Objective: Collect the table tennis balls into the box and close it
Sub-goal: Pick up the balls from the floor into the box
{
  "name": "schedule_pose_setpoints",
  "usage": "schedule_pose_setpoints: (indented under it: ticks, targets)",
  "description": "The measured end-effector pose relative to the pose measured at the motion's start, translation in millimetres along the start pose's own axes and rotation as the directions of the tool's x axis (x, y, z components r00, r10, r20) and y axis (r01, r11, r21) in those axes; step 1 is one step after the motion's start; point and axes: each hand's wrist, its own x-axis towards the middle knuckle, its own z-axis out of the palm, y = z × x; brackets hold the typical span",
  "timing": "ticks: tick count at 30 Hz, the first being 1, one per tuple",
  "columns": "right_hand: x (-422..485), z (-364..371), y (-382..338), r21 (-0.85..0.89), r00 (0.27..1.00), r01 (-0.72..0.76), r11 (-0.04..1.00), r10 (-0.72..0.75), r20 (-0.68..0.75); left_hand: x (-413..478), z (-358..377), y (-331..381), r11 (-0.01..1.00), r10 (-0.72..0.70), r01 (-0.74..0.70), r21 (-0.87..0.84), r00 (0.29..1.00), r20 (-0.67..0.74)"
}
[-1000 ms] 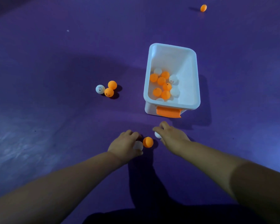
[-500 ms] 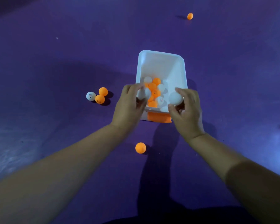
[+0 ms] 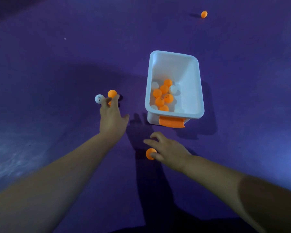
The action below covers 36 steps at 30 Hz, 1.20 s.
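A purple surface (image 3: 57,64) is spread across the whole view. A white box (image 3: 186,84) is set on it at about 1 o'clock from the middle, open at the top, with an orange clasp (image 3: 172,122) seen on its 6 o'clock end wall.

The left hand (image 3: 111,119) is stretched out at 9 o'clock of the box, its fingers held fairly straight with nothing clasped. Its fingertips (image 3: 115,100) are laid against a small cluster of balls. The right hand (image 3: 170,148) is lowered at 7 o'clock of the box, fingers spread and loosely bent, with nothing enclosed. Its thumb is set against a near orange ball (image 3: 149,153) at the hand's 9 o'clock.

A heap of balls (image 3: 164,89), orange and white mixed, is gathered in the 6 o'clock half of the box.

In the cluster, a white printed ball (image 3: 99,98) is found at 10 o'clock of the left fingertips and a top orange ball (image 3: 112,93) at 12 o'clock. A third orange one is mostly hidden behind the fingers. A far orange ball (image 3: 204,14) is seen well apart, at 1 o'clock of the box.
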Motion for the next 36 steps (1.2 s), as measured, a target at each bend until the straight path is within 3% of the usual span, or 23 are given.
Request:
schedule_pose_setpoints:
  ticks: [2, 5, 13, 15, 17, 19, 21, 23, 25, 27, 29, 31, 32, 34, 36]
  targets:
    - [3, 2, -1, 0.009, 0.991, -0.05, 0.999, 0.048, 0.123, 2, -2, -15, 0.989, -0.056, 0.05, 0.139, 0.997, 0.045]
    - [6, 5, -2, -0.044, 0.987, -0.004, 0.999, 0.011, 0.161, 10, -4, -29, 0.968, -0.101, 0.072, 0.242, 0.989, 0.11]
    - [7, 19, -2, -0.08, 0.97, 0.044, 0.996, -0.023, 0.244, 30, -1, -40, 0.918, -0.039, -0.052, 0.393, 0.975, 0.218]
    - [5, 13, -5, -0.042, 0.99, 0.091, 0.995, -0.085, 0.112, 25, 3, -36, 0.909, 0.011, -0.053, 0.413, 0.994, 0.105]
    - [5, 2, -8, -0.009, 0.97, 0.183, 0.983, -0.182, -0.163, 23, 6, -32, 0.928, 0.047, -0.035, 0.371, 0.999, -0.023]
    - [9, -12, -8, 0.009, 0.886, 0.234, 0.972, -0.209, -0.414, 28, 9, -36, 0.943, 0.028, -0.045, 0.329, 0.998, 0.057]
    - [14, -27, -6, 0.018, 0.811, 0.229, 0.973, -0.18, -0.556, 28, 12, -43, 0.94, 0.0, -0.08, 0.331, 0.972, 0.235]
    - [17, -43, -3, 0.056, 0.747, 0.172, 0.983, -0.093, -0.659, 26, 17, -48, 0.952, 0.002, -0.073, 0.297, 0.972, 0.233]
    - [17, -58, 4, 0.113, 0.688, 0.113, 0.987, 0.004, -0.726, 24, 19, -35, 0.985, 0.042, -0.057, 0.166, 0.995, 0.094]
    - [18, -68, 14, 0.169, 0.652, 0.04, 0.985, 0.102, -0.751, 21, 17, -20, 0.977, 0.184, -0.187, 0.104, 0.982, 0.033]
    - [17, -71, 23, 0.207, 0.64, -0.032, 0.978, 0.179, -0.747, 5, 18, -25, 0.894, 0.331, -0.372, 0.25, 0.924, 0.191]
    - [16, -71, 31, 0.242, 0.629, -0.092, 0.966, 0.245, -0.738, -23, 23, -46, 0.767, 0.349, -0.5, 0.401, 0.851, 0.394]
    - [15, -69, 34, 0.247, 0.632, -0.108, 0.963, 0.258, -0.731, -34, 23, -57, 0.722, 0.346, -0.527, 0.449, 0.836, 0.425]
    - [13, -65, 37, 0.253, 0.638, -0.109, 0.961, 0.263, -0.724, -41, 21, -65, 0.728, 0.335, -0.512, 0.456, 0.846, 0.414]
    - [13, -62, 35, 0.261, 0.65, -0.113, 0.959, 0.27, -0.711, -43, 16, -65, 0.766, 0.381, -0.475, 0.433, 0.878, 0.289]
